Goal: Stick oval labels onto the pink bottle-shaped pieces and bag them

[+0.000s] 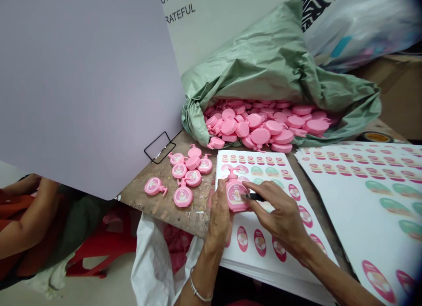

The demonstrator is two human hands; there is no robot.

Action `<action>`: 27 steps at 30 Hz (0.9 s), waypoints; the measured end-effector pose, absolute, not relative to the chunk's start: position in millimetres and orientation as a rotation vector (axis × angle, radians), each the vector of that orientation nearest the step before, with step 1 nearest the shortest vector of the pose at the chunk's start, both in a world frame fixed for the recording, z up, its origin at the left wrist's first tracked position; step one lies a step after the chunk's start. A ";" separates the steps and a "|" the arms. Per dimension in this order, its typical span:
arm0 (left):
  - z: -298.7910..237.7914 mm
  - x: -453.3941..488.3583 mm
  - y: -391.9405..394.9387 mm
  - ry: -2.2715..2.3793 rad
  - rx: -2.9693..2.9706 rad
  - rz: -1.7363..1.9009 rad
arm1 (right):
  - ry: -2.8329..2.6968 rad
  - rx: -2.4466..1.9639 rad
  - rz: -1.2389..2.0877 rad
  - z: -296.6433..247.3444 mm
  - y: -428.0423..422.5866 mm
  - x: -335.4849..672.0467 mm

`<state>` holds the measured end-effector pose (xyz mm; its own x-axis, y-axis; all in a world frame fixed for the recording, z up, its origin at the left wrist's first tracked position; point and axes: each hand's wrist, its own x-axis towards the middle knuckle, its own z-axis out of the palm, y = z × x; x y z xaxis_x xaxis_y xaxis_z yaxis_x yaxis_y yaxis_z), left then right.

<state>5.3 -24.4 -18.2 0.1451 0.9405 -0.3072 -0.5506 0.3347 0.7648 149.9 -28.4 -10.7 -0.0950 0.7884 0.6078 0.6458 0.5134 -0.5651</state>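
Note:
My left hand [219, 214] is closed around the side of a small pink pump bottle [234, 200], which it keeps upright over a sheet of stickers [263, 218]. The bottle has a round printed label on its front. In my right hand [283, 218] a slim black tool [256, 197] is pinched between thumb and fingers, with its end close to the label; its exact kind is hidden by the fingers. Several labelled pink bottles [183, 196] lie in a loose group left of my hands.
Behind the sheets, a green sack [263, 60] spills many plain pink bottles. More sticker sheets [349, 209] lie to the right, near a roll of tape [375, 137]. A large pale panel [85, 86] stands left. Below are a white bag [153, 257], a red stool [105, 249] and a seated person.

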 end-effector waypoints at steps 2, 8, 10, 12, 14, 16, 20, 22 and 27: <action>-21.3 7.5 -24.2 0.924 0.582 1.231 | -1.782 -1.178 0.166 -15.7 -29.9 145.3; -19.6 6.9 -23.2 1.097 0.715 1.330 | -1.656 -1.251 0.366 -19.3 -26.9 139.9; -21.9 4.4 -23.2 1.086 0.771 1.320 | -1.613 -1.312 0.501 -16.4 -25.5 141.1; -25.1 4.5 -22.0 1.034 0.771 1.302 | -1.573 -1.357 0.665 -12.4 -25.3 143.2; -25.7 7.7 -19.3 0.975 0.727 1.246 | -1.511 -1.384 0.815 -8.7 -25.5 145.8; -22.7 12.1 -16.1 0.903 0.677 1.156 | -1.435 -1.391 0.923 -6.8 -24.9 148.8; -15.1 16.7 -14.0 0.831 0.574 1.040 | -1.270 -1.333 1.127 -7.8 -21.2 155.3; -14.9 17.0 -15.9 0.846 0.545 1.015 | -1.218 -1.305 1.169 -7.1 -20.0 157.8; -17.1 17.5 -21.4 0.860 0.541 1.039 | -1.323 -1.367 0.878 5.2 -26.3 157.6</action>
<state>17.5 -21.4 -17.1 0.2395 0.9046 -0.3526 -0.5154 0.4262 0.7434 157.6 -26.3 5.2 0.1380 0.9810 0.1363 0.2553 0.0977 -0.9619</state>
